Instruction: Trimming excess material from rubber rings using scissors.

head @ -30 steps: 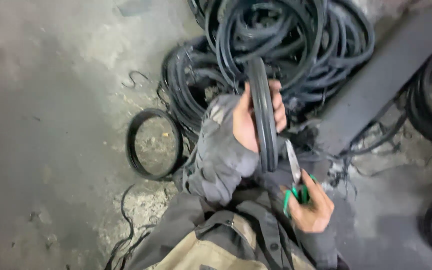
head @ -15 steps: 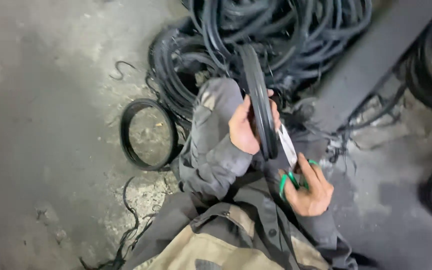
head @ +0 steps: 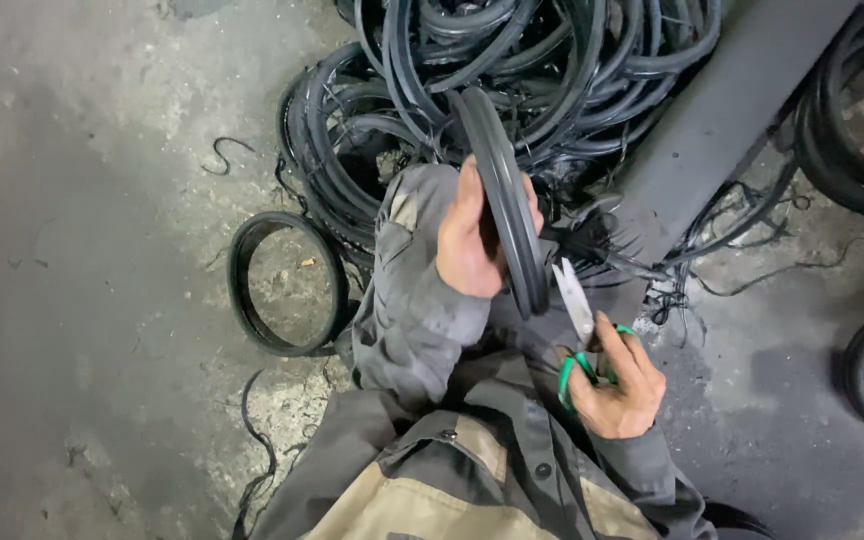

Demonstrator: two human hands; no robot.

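The black rubber ring [head: 502, 190] stands on edge in front of the person's chest, seen almost side-on, so it reads as a narrow, curved band with a ridged rim and a dull, dusty sheen. The left hand [head: 472, 240] is wrapped around its lower half, thumb on the near side and fingers curled behind, holding it upright. Just below and right of the ring, the right hand [head: 620, 385] is closed through the green loops of a pair of scissors [head: 577, 330], whose pale blades point up toward the ring's lower edge; whether the tips touch the rubber cannot be told.

Behind the ring lies a heap of black rubber rings and strips [head: 512, 70], tangled and overlapping. Left of the held ring, a single flat ring [head: 287, 285] lies alone on the concrete floor [head: 82, 250], which is grey, stained and scattered with thin rubber trimmings [head: 220, 155]. Right of the ring, a dark grey beam [head: 732, 120] runs diagonally across the floor, with more black rings [head: 852, 130] beyond it. The person wears a grey work jacket [head: 422, 330] with tan panels.
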